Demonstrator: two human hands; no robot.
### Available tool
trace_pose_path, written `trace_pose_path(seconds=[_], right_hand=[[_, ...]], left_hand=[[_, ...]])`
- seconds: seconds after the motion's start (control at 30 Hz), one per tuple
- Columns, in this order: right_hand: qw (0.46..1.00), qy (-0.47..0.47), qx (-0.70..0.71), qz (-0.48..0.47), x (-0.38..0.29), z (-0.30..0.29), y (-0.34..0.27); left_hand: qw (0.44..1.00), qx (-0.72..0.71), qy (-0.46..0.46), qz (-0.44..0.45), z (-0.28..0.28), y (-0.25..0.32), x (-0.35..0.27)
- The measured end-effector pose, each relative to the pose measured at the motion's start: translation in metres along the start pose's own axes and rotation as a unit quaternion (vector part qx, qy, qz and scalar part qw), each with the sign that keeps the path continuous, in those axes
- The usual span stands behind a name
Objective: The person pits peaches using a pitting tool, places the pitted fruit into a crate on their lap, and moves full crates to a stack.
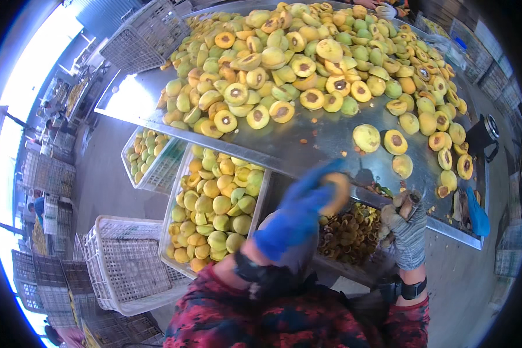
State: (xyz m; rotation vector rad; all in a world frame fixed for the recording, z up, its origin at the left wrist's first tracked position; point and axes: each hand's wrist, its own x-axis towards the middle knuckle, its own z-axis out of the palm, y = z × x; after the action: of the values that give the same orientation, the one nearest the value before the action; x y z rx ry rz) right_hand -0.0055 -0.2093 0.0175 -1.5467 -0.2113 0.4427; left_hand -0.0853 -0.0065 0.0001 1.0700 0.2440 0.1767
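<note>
My left hand (293, 213), in a blue glove and blurred by motion, is closed on a halved yellow fruit (337, 193) above the near edge of the metal table (287, 148). At the right, my right hand (404, 230), in a grey knit glove, grips a small tool (411, 202) whose working end I cannot make out. Between and below my hands is a container of dark pits and scraps (350, 235). A large heap of halved fruit (302, 65), many showing brown centres, covers the far part of the table. Several pieces, one a cut half (395, 142), lie nearer.
A crate of fruit (263, 191) stands below the table at left, beside a smaller fruit crate (167, 161) and an empty white crate (100, 261). A dark mug (483, 132) and blue glove (477, 213) lie at the table's right. Another person's gloved hand (386, 11) is beyond the heap.
</note>
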Motion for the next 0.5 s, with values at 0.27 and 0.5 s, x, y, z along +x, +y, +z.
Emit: trace_pose_path(seconds=[0.27,0.5], right_hand=[[0.997,0.001,0.052,0.053,0.009,0.020,0.018],[0.994,0.001,0.047,0.094,0.017,0.032,0.029]], left_hand=[[0.896,0.118,0.423,0.058,-0.261,0.011,-0.069],[0.660,0.612,0.418,0.124,-0.387,0.023,-0.001]])
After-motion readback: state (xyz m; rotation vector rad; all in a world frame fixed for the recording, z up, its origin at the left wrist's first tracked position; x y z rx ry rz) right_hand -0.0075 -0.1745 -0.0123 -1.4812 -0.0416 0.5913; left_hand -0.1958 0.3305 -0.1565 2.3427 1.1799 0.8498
